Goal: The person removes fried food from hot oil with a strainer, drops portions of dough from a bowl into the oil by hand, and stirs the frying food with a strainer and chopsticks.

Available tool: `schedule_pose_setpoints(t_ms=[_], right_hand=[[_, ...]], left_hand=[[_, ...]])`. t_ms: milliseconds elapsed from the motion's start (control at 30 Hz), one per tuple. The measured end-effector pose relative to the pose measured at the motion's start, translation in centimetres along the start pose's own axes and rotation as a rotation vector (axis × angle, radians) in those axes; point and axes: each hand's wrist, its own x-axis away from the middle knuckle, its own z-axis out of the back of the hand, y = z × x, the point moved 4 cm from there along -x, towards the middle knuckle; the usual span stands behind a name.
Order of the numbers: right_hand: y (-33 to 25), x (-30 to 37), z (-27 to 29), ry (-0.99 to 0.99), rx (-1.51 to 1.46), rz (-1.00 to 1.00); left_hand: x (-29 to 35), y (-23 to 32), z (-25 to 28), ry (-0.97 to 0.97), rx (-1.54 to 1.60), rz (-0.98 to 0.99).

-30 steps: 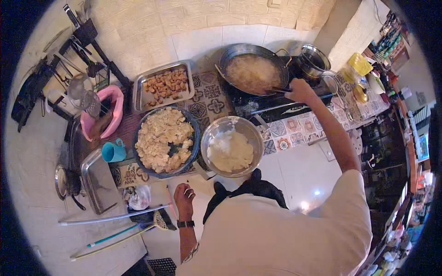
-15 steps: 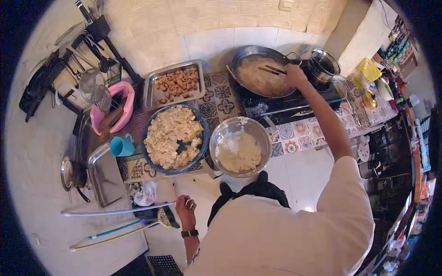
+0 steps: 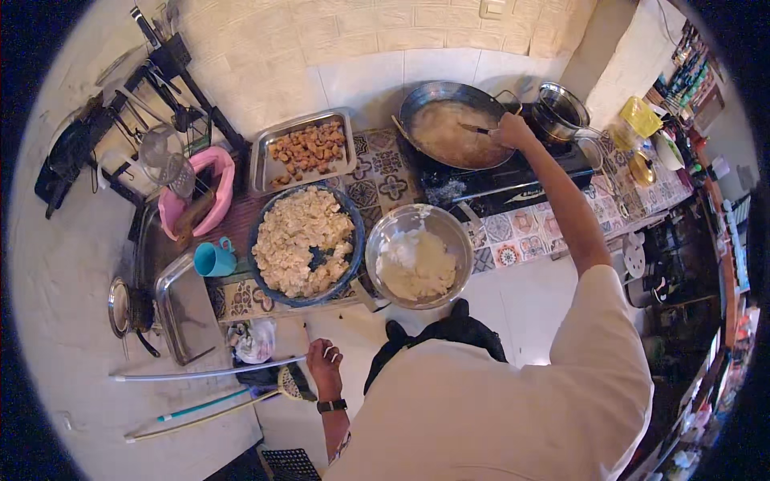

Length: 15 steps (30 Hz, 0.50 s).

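At the back right, a large wok [image 3: 417, 136] of frothy, bubbling oil sits on a black gas stove [image 3: 513, 180]. Over its right side, my right hand [image 3: 512, 131] is closed around a slim dark two-armed utensil [image 3: 475, 128]; I cannot tell whether it is tongs or chopsticks. The tips point left into the froth. My left hand [image 3: 324, 365] hangs low in front of the counter, fingers loosely curled and apart, with nothing seen in it. Nearest my body, a steel bowl [image 3: 459, 240] holds white flour. Beside it, a dark blue basin [image 3: 353, 210] is heaped with pale coated pieces.
A metal tray [image 3: 263, 180] with browned fried pieces stands behind the basin. To the left are a turquoise mug [image 3: 212, 260], a pink basket [image 3: 226, 180] and a utensil rack [image 3: 168, 56]. A lidded pot [image 3: 555, 120] stands right of the wok. Long-handled tools hang lower left.
The utensil's two arms, seen apart before, now look like a single line. My right hand has shifted slightly left over the wok. My left hand has hardly moved.
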Motion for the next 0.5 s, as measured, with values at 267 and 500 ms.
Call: schedule_pose_setpoints(t_ms=[267, 500], right_hand=[[-1.8, 4.9, 3.7, -0.192, -0.259, -0.059], [-0.9, 7.4, 7.4, -0.141, -0.339, -0.170]], left_hand=[[-0.6, -0.2, -1.3, -0.098, -0.196, -0.130], [-1.4, -0.1, -2.0, -0.119, -0.078, 0.021]])
